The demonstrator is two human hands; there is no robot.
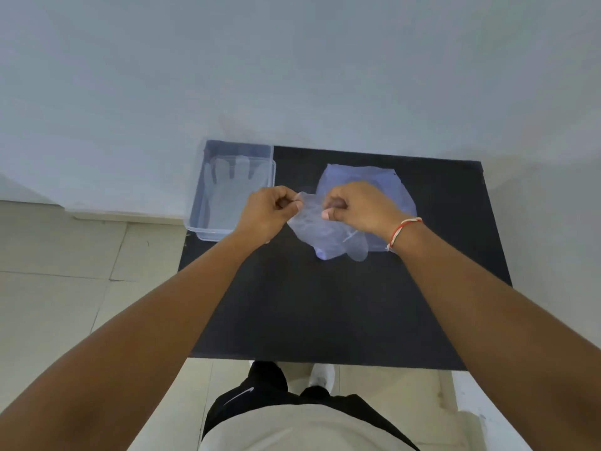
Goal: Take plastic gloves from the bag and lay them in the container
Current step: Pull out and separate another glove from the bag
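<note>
**Glove up off the bag, pinched at both corners**

Held above the black table, a clear plastic glove, cuff edge up near the knuckles, finger ends drooping toward six o'clock, just clear of or brushing the tabletop — hard to tell which. Pinched at its ten o'clock corner by the left hand, thumb and forefinger closed on the film, other fingers curled in. Pinched at its one o'clock side by the right hand, thumb tip pressed to the film, fist otherwise closed. Red-and-white thread on that wrist.

Directly behind the glove, toward one o'clock, the bluish bag, lying flat and partly hidden by the right hand. Impossible to say how many gloves left inside.

Off at nine to ten o'clock from the glove, at the table's far left corner, the clear container, with at least one glove in the container already laid flat, fingers toward twelve.

Step in hand, by the look of it: separating or spreading a fresh glove. Next call: carry toward ten o'clock, keep the film taut between both pinches, lower flat onto the one already there. Thin and clingy stuff, likely to fold or stick on release.
</note>
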